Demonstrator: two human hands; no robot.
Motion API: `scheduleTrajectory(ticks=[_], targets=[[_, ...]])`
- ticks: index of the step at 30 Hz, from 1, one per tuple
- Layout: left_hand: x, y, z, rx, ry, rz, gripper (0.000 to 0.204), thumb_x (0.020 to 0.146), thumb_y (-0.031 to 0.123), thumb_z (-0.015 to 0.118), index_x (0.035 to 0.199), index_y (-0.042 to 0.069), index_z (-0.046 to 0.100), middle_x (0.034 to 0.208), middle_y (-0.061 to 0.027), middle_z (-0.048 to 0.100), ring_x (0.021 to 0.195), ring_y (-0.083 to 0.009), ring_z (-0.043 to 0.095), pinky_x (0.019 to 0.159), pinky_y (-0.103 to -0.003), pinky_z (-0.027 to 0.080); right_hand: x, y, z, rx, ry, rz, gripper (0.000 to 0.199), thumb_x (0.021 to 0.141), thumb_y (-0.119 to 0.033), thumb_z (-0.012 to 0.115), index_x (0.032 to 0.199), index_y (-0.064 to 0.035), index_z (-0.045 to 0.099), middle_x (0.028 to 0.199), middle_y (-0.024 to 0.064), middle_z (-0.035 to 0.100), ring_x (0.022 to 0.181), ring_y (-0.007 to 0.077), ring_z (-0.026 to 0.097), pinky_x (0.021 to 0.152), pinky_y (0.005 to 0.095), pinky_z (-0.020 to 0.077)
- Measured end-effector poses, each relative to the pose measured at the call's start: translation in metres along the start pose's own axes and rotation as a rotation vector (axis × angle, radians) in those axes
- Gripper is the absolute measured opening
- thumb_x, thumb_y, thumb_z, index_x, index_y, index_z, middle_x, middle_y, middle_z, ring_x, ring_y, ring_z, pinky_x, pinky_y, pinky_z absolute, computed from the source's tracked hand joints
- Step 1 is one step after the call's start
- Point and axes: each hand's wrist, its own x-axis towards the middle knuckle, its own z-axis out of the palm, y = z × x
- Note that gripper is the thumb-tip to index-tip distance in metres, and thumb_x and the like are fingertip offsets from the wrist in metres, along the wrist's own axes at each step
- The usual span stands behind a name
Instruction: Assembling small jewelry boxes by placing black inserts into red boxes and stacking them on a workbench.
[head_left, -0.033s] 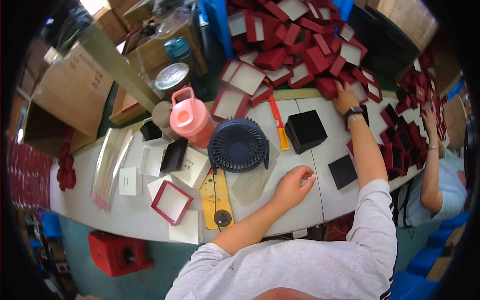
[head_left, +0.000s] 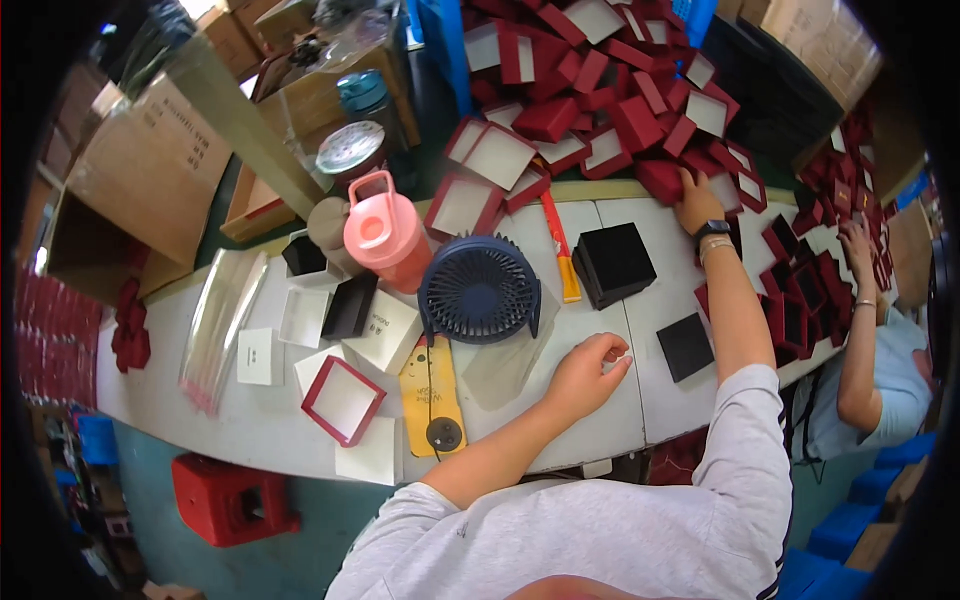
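My right hand [head_left: 702, 203] reaches to the near edge of a heap of dark red boxes. Its fingers are closed on the side of a red box [head_left: 659, 180]; the far side of the grip is hidden. Over the table's front part, my left hand [head_left: 590, 372] hovers with loosely curled fingers, the thumb apart and nothing visible in it. A stack of black square pads [head_left: 614, 263] stands between the two hands, and a flat black square [head_left: 685, 347] lies right of the left hand. Left of the stack lies a red and yellow box cutter [head_left: 561, 245].
A dark blue fan [head_left: 480, 290] and a pink tumbler [head_left: 386, 238] stand left of centre. Near them lie white boxes, an open red-rimmed box [head_left: 343, 402] and clear plastic sleeves [head_left: 222, 330]. At right, a co-worker's hand [head_left: 857, 242] reaches into more red boxes. A red stool [head_left: 235, 500] stands below.
The whole view has shifted very slightly. My right hand stays at the same red box, and my left hand keeps its place and pose.
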Motion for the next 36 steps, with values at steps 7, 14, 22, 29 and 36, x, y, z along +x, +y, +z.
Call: scheduleTrajectory(ticks=[7,14,22,29,36], targets=[[-0.006,-0.009,-0.009,0.043,-0.004,-0.011,0.02,0.09,0.019,0.066,0.1,0.002,0.061,0.098,-0.0128,0.066,0.09,-0.0248,0.066,0.076,-0.035,0.053,0.004,0.016,-0.003,0.109,0.012,-0.026,0.058,0.083,-0.002,0.059,0.134,-0.0274,0.051,0.124,0.0165,0.052,0.101,0.0425,0.063,0.084,0.0496,0.0539],[-0.002,-0.005,-0.001,-0.051,0.02,-0.006,0.022,0.089,0.018,0.067,0.103,0.002,0.061,0.096,-0.0113,0.066,0.088,-0.0224,0.066,0.074,-0.033,0.053,0.007,0.055,-0.044,0.345,0.571,-0.167,0.054,0.073,0.01,0.061,0.119,-0.0182,0.063,0.121,0.0167,0.055,0.108,0.0383,0.057,0.087,0.0425,0.0514],[-0.007,0.005,-0.013,-0.131,0.185,0.235,0.112,0.062,0.028,0.092,0.148,0.004,0.026,0.145,-0.0194,0.039,0.132,-0.0328,0.043,0.107,-0.041,0.039,-0.191,-0.067,-0.148,1.001,0.18,-0.16,0.029,0.085,-0.011,0.072,0.111,-0.0009,0.063,0.1,0.0137,0.068,0.095,0.0269,0.067,0.083,0.0352,0.0514],[-0.011,0.012,-0.002,0.165,-0.036,0.378,0.114,0.057,0.025,0.091,0.148,0.005,0.027,0.142,-0.0207,0.04,0.129,-0.0403,0.043,0.106,-0.044,0.04,-0.294,-0.097,-0.115,2.083,0.051,0.537,0.031,0.091,-0.002,0.056,0.122,-0.0023,0.056,0.11,0.0075,0.066,0.094,0.0211,0.067,0.082,0.035,0.0556],[-0.001,0.017,-0.042,0.15,-0.322,0.305,0.103,0.061,0.011,0.086,0.148,0.01,0.031,0.142,-0.0144,0.037,0.134,-0.0274,0.041,0.108,-0.038,0.04,-0.319,-0.029,-0.122,1.735,-0.115,0.667,0.023,0.093,-0.013,0.057,0.113,-0.0029,0.055,0.091,0.0071,0.066,0.068,0.0197,0.067,0.057,0.0302,0.0543]])
